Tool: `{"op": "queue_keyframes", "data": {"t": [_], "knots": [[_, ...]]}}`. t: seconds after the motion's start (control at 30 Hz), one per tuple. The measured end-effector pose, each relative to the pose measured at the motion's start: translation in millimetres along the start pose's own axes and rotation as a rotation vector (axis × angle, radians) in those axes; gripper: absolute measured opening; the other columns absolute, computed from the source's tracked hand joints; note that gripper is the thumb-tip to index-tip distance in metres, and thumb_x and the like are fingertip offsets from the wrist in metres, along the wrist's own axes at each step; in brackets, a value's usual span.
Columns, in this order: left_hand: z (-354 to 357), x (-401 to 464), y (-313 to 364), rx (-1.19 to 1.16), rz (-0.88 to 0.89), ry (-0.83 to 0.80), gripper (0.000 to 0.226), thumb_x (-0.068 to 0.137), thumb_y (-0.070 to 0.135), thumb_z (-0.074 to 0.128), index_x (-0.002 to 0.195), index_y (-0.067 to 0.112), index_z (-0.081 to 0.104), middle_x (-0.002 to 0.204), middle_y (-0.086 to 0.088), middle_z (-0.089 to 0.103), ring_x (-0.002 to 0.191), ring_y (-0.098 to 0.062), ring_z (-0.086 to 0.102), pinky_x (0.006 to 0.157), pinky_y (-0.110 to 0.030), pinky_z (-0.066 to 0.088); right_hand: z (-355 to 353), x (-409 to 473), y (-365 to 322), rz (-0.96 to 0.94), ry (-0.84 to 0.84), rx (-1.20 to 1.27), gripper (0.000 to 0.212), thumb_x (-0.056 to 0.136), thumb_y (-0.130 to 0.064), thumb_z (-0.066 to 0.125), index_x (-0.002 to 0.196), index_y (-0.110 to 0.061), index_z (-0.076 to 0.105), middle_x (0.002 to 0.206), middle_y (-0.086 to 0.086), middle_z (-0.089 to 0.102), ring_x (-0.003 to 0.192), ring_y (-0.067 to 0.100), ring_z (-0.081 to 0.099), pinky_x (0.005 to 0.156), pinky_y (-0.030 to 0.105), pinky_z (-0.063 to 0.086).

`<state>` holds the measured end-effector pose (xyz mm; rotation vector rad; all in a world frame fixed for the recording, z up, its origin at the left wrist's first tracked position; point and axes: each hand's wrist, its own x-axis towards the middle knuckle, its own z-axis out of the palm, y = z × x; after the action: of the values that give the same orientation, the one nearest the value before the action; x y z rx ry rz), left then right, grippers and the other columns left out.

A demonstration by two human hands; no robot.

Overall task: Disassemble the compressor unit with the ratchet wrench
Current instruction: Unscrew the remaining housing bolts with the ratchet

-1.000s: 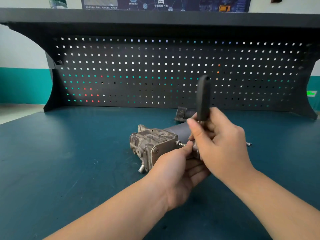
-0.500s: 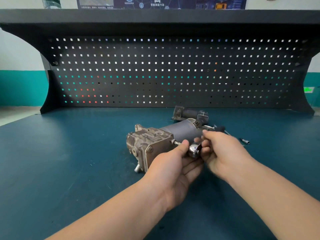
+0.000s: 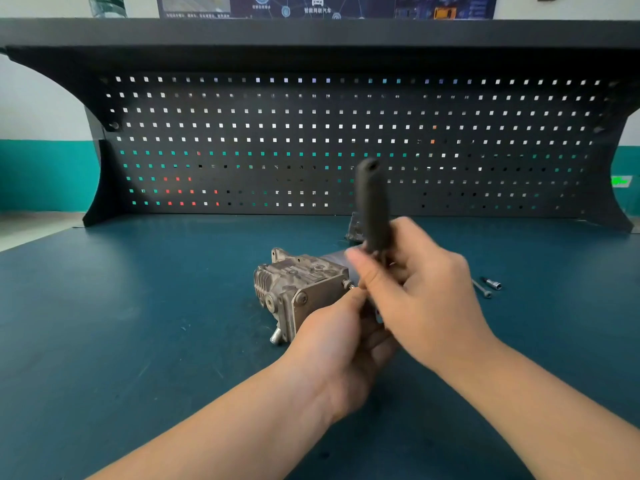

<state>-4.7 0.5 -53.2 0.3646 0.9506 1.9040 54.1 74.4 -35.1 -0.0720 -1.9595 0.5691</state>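
Black pegboard [image 3: 346,140] behind blue bench [image 3: 138,323]; poster [image 3: 325,5] above.

Compressor unit [image 3: 298,289] dull cast metal; wrench handle [image 3: 372,206] matt black.

Light is even and moderately bright, with daylight showing through the holes of the dark back panel [image 3: 346,140] from twelve o'clock. The blue surface [image 3: 138,323] carries a dull sheen and soft, faint shadows beneath the arms. The right hand [image 3: 415,299] and the black handle [image 3: 372,206] it holds are smeared by motion blur; the metal block [image 3: 298,289] beside them stays sharp. Wide-angle distortion bows the shelf [image 3: 311,31] at nine and three o'clock.
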Motion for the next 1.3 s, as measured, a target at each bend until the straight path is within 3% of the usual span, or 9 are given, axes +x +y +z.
{"op": "queue_keyframes", "data": {"t": [0.2, 0.27, 0.37, 0.6, 0.7, 0.83, 1.0, 1.17, 1.3], "knots": [[1.3, 3.5, -2.2, 0.024, -0.007, 0.053, 0.029, 0.096, 0.024, 0.050, 0.095, 0.001, 0.067, 0.083, -0.016, 0.074, 0.071, -0.020, 0.072, 0.067, -0.028, 0.059, -0.1, 13.9, 23.8, 1.023, 0.291, 0.751, 0.024, 0.095, -0.015, 0.054, 0.074, -0.006, 0.050, 0.053, 0.008, 0.058, 0.027, 0.004, 0.038, 0.028, 0.014, 0.029], [0.7, 4.1, -2.3, 0.026, -0.013, 0.046, 0.028, 0.096, 0.024, 0.051, 0.094, 0.002, 0.068, 0.085, -0.015, 0.074, 0.071, -0.018, 0.072, 0.067, -0.027, 0.058, 4.1, 10.5, 29.3, 1.237, 0.336, 0.956, 0.025, 0.097, -0.008, 0.049, 0.072, -0.005, 0.047, 0.057, 0.009, 0.054, 0.025, 0.001, 0.038, 0.026, 0.011, 0.027], [-0.7, 5.2, -3.1, 0.027, -0.022, 0.067, 0.027, 0.095, 0.023, 0.054, 0.102, 0.000, 0.066, 0.093, -0.017, 0.073, 0.081, -0.021, 0.072, 0.069, -0.028, 0.058, 6.9, 9.6, 30.2, 1.176, 0.328, 0.930, 0.025, 0.097, -0.010, 0.048, 0.073, -0.006, 0.048, 0.048, 0.006, 0.056, 0.025, 0.001, 0.035, 0.025, 0.013, 0.024], [-1.4, 2.9, -1.8, 0.020, 0.021, 0.030, 0.021, 0.091, 0.023, 0.059, 0.086, 0.011, 0.074, 0.082, -0.007, 0.074, 0.066, -0.015, 0.071, 0.058, -0.026, 0.058, -0.4, 2.3, 5.1, 0.074, 0.080, 0.146, 0.016, 0.087, -0.036, 0.061, 0.083, -0.020, 0.058, 0.060, -0.003, 0.062, 0.046, 0.007, 0.054, 0.048, 0.021, 0.042], [-1.6, -1.0, -2.3, -0.003, 0.014, -0.063, 0.016, 0.079, 0.032, 0.068, 0.083, 0.020, 0.078, 0.093, -0.001, 0.075, 0.084, -0.012, 0.071, 0.072, -0.030, 0.057, 1.4, -4.2, 2.2, -0.259, -0.025, -0.113, 0.020, 0.086, -0.033, 0.060, 0.088, -0.013, 0.062, 0.060, -0.015, 0.052, 0.058, 0.003, 0.047, 0.059, 0.012, 0.041], [-0.7, 2.1, -2.1, -0.004, 0.015, 0.013, 0.023, 0.094, 0.022, 0.054, 0.088, 0.010, 0.073, 0.078, -0.008, 0.074, 0.065, -0.017, 0.071, 0.055, -0.028, 0.058, 1.0, 0.0, 1.9, 0.111, 0.054, 0.140, 0.019, 0.086, -0.037, 0.063, 0.084, -0.020, 0.058, 0.062, -0.004, 0.064, 0.052, 0.009, 0.059, 0.052, 0.026, 0.048], [-1.3, 5.3, -2.4, 0.025, 0.011, 0.074, 0.028, 0.095, 0.023, 0.053, 0.100, -0.001, 0.067, 0.089, -0.020, 0.073, 0.077, -0.025, 0.073, 0.065, -0.031, 0.060, -0.7, 10.4, 15.3, 0.608, 0.180, 0.317, 0.021, 0.093, -0.032, 0.056, 0.079, -0.016, 0.055, 0.056, 0.005, 0.063, 0.033, 0.006, 0.046, 0.038, 0.020, 0.035], [-1.3, 6.2, -3.5, 0.050, 0.023, 0.074, 0.027, 0.095, 0.022, 0.053, 0.100, -0.001, 0.066, 0.089, -0.017, 0.074, 0.074, -0.020, 0.073, 0.069, -0.028, 0.059, 5.6, 6.7, 24.9, 1.285, 0.384, 1.024, 0.024, 0.097, -0.007, 0.048, 0.073, -0.005, 0.047, 0.053, 0.008, 0.054, 0.024, 0.001, 0.036, 0.025, 0.011, 0.024], [-2.3, 6.3, -5.0, 0.055, 0.015, 0.084, 0.026, 0.095, 0.022, 0.053, 0.102, 0.000, 0.066, 0.090, -0.015, 0.074, 0.081, -0.021, 0.072, 0.072, -0.029, 0.058, 10.6, 3.3, 27.8, 1.237, 0.404, 1.017, 0.025, 0.097, -0.009, 0.048, 0.073, -0.005, 0.047, 0.044, 0.006, 0.054, 0.024, 0.001, 0.036, 0.025, 0.012, 0.025]]}}
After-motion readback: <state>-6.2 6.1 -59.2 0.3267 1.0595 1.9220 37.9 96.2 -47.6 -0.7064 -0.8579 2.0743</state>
